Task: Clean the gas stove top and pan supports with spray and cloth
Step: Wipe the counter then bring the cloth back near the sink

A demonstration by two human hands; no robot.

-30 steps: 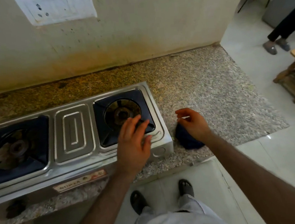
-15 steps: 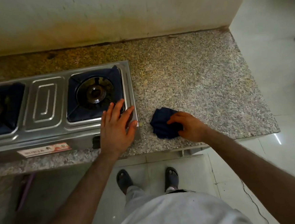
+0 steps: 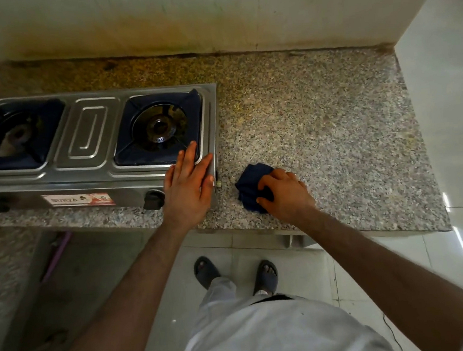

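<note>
Stove [image 3: 91, 133] sat on granite counter [image 3: 332, 139]. Left hand [image 3: 188, 187] lay flat on its near right corner, fingers straight, slightly spread. Right hand [image 3: 284, 194] gripped dark blue cloth [image 3: 249, 183] (bunched) on the counter just beside the stove.

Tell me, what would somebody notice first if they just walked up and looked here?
Probably the shiny steel gas stove on the left of the speckled granite counter, with the left hand lying flat on its front right corner. Just to the right of the stove, the right hand grips a bunched dark blue cloth on the counter. Behind the stove, the wall carries a yellowish stain.
</note>
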